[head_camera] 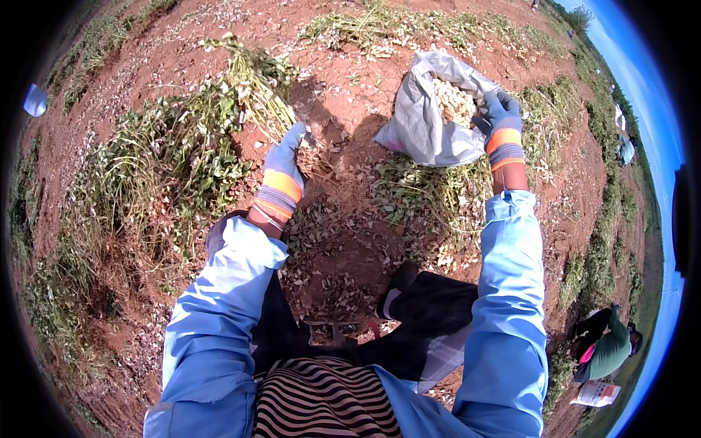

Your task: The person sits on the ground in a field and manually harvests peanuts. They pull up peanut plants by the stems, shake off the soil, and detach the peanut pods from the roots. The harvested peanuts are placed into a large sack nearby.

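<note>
My gloved left hand [286, 159] grips a bunch of uprooted peanut plants [268, 107] near the root end. The leafy stems stretch up and away from the fist, while the brown roots [315, 160] stick out on its right side. A white woven sack [413, 120] stands with its mouth spread, and peanuts in the shell [453, 101] fill what shows of its inside. At the sack's right rim is my gloved right hand [499, 114], fingers bent over the edge by the peanuts. Whether those fingers pinch the rim or hold a peanut is hidden.
A large heap of peanut plants [159, 169] lies on the left. More stripped plants [438, 191] lie below the sack, and a row of plants [383, 27] runs behind it. Far right, a person in a green top [608, 347] bends over beside a printed sack [596, 393].
</note>
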